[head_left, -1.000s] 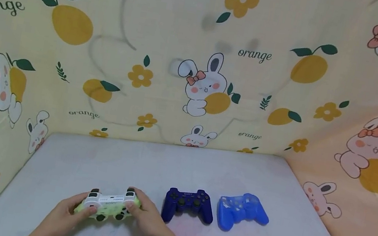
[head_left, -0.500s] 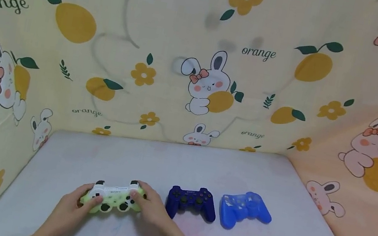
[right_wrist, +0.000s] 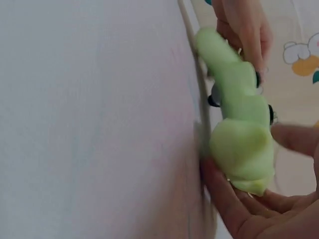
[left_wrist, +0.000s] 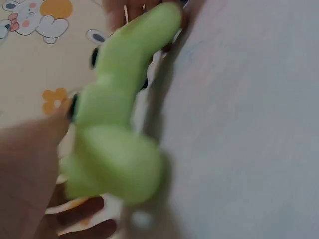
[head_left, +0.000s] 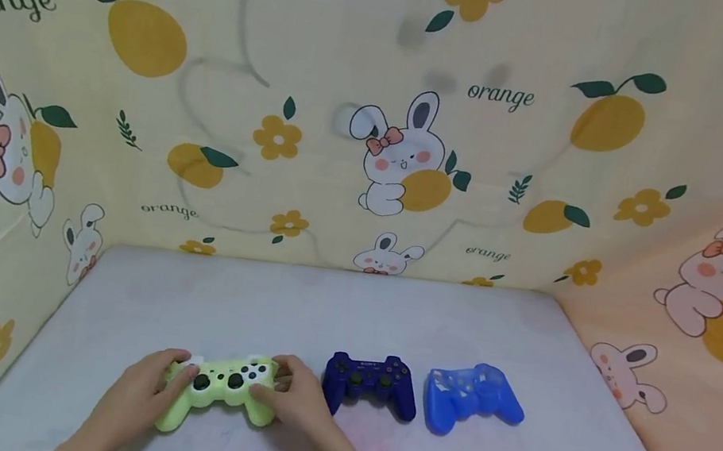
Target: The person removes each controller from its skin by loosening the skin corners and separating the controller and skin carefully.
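A white game controller (head_left: 219, 392) in a pale green soft cover is held between both hands, its thumbsticks and buttons facing up. My left hand (head_left: 141, 380) grips its left end, thumb on top near the left stick. The right hand (head_left: 301, 400) pinches the other end, thumb on the front of the right grip and fingers behind. In the left wrist view the green cover (left_wrist: 112, 99) shows its rounded grips close over the tabletop. Seen from the right wrist, the fingers (right_wrist: 229, 199) reach under the cover's (right_wrist: 241, 144) near end.
A dark blue game controller (head_left: 370, 381) lies face up just right of the right hand. Beside it sits a bright blue, gamepad-shaped soft cover (head_left: 472, 400). Printed cloth walls (head_left: 334, 51) enclose the pale table (head_left: 460, 324) at the back and sides.
The green-covered controller has tipped from its white top edge facing the camera to its button face showing. Its grips now point toward the person. Both hands keep hold of it.
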`<state>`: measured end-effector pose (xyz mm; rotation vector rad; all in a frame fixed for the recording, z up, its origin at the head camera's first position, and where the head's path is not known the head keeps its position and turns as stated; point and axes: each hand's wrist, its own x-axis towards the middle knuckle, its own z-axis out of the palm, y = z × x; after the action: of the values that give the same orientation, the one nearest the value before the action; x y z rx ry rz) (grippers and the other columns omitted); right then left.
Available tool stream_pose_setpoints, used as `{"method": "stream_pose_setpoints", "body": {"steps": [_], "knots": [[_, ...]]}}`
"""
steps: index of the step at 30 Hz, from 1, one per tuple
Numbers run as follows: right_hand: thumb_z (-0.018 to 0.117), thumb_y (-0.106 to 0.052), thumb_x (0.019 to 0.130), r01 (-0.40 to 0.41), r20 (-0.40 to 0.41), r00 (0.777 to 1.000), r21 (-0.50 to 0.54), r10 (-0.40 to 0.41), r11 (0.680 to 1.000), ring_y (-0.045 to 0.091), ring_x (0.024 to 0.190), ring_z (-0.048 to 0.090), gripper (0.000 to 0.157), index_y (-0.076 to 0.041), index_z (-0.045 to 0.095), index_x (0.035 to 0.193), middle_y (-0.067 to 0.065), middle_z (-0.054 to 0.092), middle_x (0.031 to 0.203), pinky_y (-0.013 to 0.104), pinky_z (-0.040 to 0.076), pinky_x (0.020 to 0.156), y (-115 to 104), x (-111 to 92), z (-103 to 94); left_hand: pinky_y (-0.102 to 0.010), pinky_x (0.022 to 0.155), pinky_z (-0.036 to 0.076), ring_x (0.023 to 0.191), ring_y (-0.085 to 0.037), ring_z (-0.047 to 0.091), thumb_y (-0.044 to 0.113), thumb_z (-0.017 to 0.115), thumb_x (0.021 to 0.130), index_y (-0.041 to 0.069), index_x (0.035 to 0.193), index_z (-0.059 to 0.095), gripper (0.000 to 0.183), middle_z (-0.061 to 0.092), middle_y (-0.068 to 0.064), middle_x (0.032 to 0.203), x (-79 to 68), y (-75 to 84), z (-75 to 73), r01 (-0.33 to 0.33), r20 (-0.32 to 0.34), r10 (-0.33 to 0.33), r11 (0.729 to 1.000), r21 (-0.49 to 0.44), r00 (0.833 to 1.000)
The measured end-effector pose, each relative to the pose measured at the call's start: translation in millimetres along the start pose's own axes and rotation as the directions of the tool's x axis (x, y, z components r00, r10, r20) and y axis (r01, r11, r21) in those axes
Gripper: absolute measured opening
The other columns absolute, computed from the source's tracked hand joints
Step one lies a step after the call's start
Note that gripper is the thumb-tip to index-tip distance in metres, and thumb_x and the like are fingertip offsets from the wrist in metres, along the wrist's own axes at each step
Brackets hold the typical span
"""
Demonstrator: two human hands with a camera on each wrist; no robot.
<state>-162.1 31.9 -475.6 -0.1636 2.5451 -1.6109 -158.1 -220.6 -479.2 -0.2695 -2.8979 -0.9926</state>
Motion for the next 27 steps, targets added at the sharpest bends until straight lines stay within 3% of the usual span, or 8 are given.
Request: {"method": "stream_pose_setpoints", "body": {"steps": [3,8,17,21,27], "knots": [[0.091,-0.02,0.066,0.032,0.028,0.999,-0.03,-0.031,0.999,0.02,0.093,0.059,0.076,-0.003,0.055,0.13,0.002,0.061,0.107,0.038,0.051,0.078,0.2,-3.7,-3.8,-0.053,0.095,0.044,0.116,-0.036,0.054,0.054,0.066,0.089,0.002,0.131,0.056,0.067,0.057,-0.018,0.128,0.0,-1.3,-5.8,-0.031,0.069,0.033,0.999,-0.024,0.997],[0.095,-0.008,0.056,0.078,0.045,0.996,-0.032,-0.077,0.996,0.016,0.082,0.056,0.091,-0.004,0.049,0.135,0.001,0.059,0.091,0.031,0.048,0.071,3.2,-7.0,-3.7,-0.038,0.086,0.052,0.108,-0.029,0.06,0.043,0.085,0.075,0.001,0.13,0.056,0.075,0.058,-0.016,0.127,0.3,-11.0,-6.9,-0.058,0.083,0.068,0.991,-0.122,0.994],[0.094,-0.002,0.055,0.081,0.034,0.996,0.023,-0.082,0.996,0.012,0.065,0.053,0.079,-0.009,0.055,0.124,0.002,0.056,0.08,0.027,0.045,0.056,11.5,-2.9,3.0,-0.031,0.084,0.053,0.108,-0.032,0.061,0.033,0.085,0.077,0.002,0.131,0.056,0.07,0.056,-0.02,0.129,-4.7,-18.1,-2.6,-0.011,0.095,0.034,0.973,-0.231,0.995],[0.093,-0.004,0.058,0.069,0.018,0.997,0.041,-0.07,0.997,0.011,0.064,0.052,0.075,-0.008,0.055,0.123,0.002,0.056,0.084,0.027,0.045,0.055,11.9,-4.7,5.5,-0.034,0.086,0.052,0.109,-0.032,0.061,0.033,0.084,0.078,0.004,0.133,0.057,0.067,0.058,-0.016,0.126,-5.2,-18.7,-0.7,0.013,0.106,0.011,0.974,-0.227,0.994],[0.092,-0.009,0.065,0.027,-0.029,0.999,0.078,-0.024,0.997,0.013,0.066,0.054,0.062,-0.01,0.06,0.118,0.001,0.058,0.103,0.029,0.047,0.053,11.7,-4.7,4.0,-0.039,0.086,0.053,0.105,-0.029,0.064,0.04,0.083,0.077,0.006,0.134,0.056,0.072,0.057,-0.016,0.128,-3.5,-15.1,-0.4,0.114,0.149,-0.082,0.968,-0.224,0.985]]}}
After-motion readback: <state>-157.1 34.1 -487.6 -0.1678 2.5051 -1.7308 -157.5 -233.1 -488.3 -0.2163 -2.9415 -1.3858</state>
